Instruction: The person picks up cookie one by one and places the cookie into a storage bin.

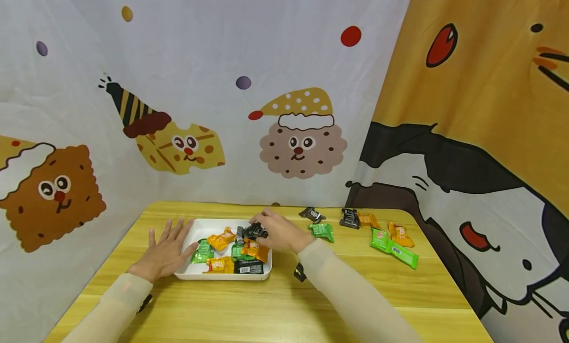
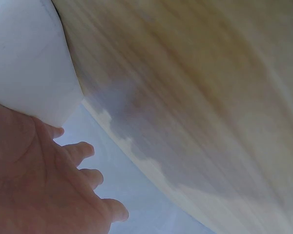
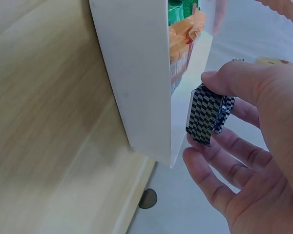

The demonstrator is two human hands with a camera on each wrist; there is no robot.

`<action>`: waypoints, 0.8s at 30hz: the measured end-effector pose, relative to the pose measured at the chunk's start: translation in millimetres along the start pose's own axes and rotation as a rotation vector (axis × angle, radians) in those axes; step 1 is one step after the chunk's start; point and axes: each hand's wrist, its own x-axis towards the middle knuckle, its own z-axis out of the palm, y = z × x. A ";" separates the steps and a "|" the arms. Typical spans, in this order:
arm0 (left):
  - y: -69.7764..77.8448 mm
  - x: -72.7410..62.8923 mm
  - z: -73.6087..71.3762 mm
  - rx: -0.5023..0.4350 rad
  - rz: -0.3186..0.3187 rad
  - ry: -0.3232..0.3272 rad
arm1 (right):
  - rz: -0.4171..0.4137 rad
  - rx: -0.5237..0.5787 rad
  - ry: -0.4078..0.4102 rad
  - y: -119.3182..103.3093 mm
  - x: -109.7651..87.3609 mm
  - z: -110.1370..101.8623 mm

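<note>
My right hand (image 1: 281, 232) is over the right end of a white tray (image 1: 213, 277). Its thumb and fingers pinch a small black wrapped snack packet (image 3: 203, 115), whose checkered end shows in the right wrist view. My left hand (image 1: 165, 250) lies with fingers spread against the tray's left side, its thumb at the rim. Inside the tray are a green packet (image 1: 203, 252), an orange packet (image 1: 221, 239), a black packet (image 1: 249, 267) and several more, some overlapping. From the left wrist camera, the left hand (image 2: 44, 170) touches the tray's white outer wall (image 2: 29, 58).
Right of the tray, a black packet (image 1: 312, 215) and a green packet (image 1: 322, 232) lie on the wooden table (image 1: 338, 293). Farther right are another black packet (image 1: 349, 218), orange packets (image 1: 401, 235) and bright green ones (image 1: 402, 254). A printed curtain (image 1: 213, 46) hangs behind.
</note>
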 end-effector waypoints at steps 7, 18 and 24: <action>0.0 0.7 0.4 0.000 0.001 -0.002 | 0.008 -0.014 -0.018 -3.4 3.6 4.1; -1.8 1.0 1.8 0.007 0.002 -0.005 | 0.007 -0.044 -0.025 -1.8 6.5 7.9; -1.0 0.4 0.8 0.011 0.003 0.001 | -0.008 -0.062 -0.019 1.2 6.7 6.5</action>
